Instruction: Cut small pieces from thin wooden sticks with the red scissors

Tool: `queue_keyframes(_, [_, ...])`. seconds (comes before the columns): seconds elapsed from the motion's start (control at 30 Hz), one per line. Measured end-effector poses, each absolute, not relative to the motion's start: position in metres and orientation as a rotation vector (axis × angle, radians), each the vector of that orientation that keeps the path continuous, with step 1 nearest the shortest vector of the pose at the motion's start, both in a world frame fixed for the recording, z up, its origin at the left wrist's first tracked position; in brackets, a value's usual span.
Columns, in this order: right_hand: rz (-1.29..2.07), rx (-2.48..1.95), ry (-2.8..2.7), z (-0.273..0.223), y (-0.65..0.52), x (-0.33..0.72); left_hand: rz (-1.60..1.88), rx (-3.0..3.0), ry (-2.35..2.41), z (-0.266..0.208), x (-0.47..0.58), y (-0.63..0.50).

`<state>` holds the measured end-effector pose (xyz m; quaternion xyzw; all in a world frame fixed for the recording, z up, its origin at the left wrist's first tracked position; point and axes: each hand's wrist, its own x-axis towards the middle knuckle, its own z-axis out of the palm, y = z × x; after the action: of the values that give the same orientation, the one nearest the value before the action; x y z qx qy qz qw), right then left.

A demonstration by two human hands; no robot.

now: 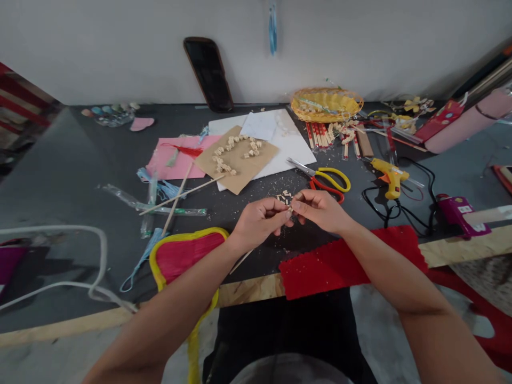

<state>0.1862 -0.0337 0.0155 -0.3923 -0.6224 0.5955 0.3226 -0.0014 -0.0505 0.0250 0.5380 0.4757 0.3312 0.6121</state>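
My left hand (262,223) and my right hand (322,210) meet over the front part of the dark table. Both are closed in a pinch, fingertips together around a small pale piece (290,210) that is mostly hidden. Just beyond the fingertips lies a little pile of short cut wooden bits (285,197). Scissors (320,176) with yellow and red handles rest behind my right hand. Farther back, several small knobbly clusters of pale wood bits (230,144) sit on a brown paper sheet (240,178).
A wicker basket (296,111) and red-and-white chopstick packets (318,136) stand at the back. A yellow glue gun (390,176) with a black cord lies right. Red felt (320,271) hangs over the front edge; a pink, yellow-rimmed shape (186,256) is left. A phone (208,74) leans against the wall.
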Motion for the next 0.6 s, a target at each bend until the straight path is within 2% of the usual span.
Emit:
queue_keyframes(0.33, [1.421, -1.182, -1.733, 0.019, -0.036, 0.185, 0.694, 1.196, 1.163, 0.022, 0.001, -0.050])
queue_keyframes(0.6, [1.569, -1.160, -1.641, 0.017, -0.033, 0.186, 0.665, 1.156, 1.075, 0.012, -0.003, -0.047])
